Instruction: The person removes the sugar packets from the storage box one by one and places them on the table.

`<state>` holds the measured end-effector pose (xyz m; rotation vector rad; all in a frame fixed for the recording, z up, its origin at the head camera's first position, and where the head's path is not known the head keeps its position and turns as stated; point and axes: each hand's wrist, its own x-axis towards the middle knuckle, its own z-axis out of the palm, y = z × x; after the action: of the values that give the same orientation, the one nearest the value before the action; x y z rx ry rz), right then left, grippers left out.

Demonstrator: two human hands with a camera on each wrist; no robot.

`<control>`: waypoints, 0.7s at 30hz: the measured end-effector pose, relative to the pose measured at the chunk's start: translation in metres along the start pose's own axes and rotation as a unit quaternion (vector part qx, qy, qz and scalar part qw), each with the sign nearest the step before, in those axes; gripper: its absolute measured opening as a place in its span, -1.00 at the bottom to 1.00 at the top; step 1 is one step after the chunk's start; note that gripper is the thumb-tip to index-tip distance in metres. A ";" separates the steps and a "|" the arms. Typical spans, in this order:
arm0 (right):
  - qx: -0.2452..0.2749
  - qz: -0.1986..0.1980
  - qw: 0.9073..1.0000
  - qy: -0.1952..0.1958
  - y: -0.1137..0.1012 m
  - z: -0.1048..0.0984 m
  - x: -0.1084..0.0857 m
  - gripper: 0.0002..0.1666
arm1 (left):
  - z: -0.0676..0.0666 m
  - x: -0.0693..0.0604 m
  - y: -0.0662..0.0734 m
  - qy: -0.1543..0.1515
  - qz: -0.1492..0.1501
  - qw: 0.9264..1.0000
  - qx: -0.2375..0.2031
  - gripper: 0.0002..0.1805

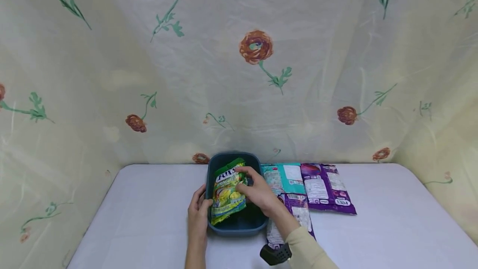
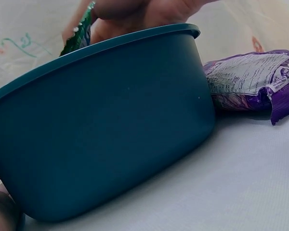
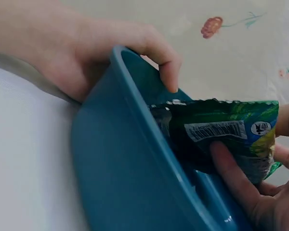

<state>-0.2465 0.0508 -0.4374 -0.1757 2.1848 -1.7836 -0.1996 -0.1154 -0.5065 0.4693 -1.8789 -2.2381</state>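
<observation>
A dark blue plastic tub stands near the back of the table. My left hand grips its left side, the thumb hooked over the rim. A green and yellow FOX'S candy bag is tilted inside the tub's mouth. My right hand pinches this bag by its right edge. In the right wrist view, the bag's barcode side shows, with fingers on it. The tub's outer wall fills the left wrist view and hides most of the bag there.
Right of the tub lie a teal bag, a purple bag and another purple bag, the last partly behind my right forearm. A black device is worn at the right wrist. A flowered curtain hangs behind the white table.
</observation>
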 end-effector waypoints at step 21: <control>0.004 -0.034 0.998 0.047 0.005 -0.013 -0.015 -0.41 | 0.001 0.001 -0.001 0.007 0.002 1.000 0.001 -0.47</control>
<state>-0.2356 0.0682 -0.4379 -0.1679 2.2619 -1.8726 -0.2009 -0.1143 -0.5073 0.4813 -1.8741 -2.2245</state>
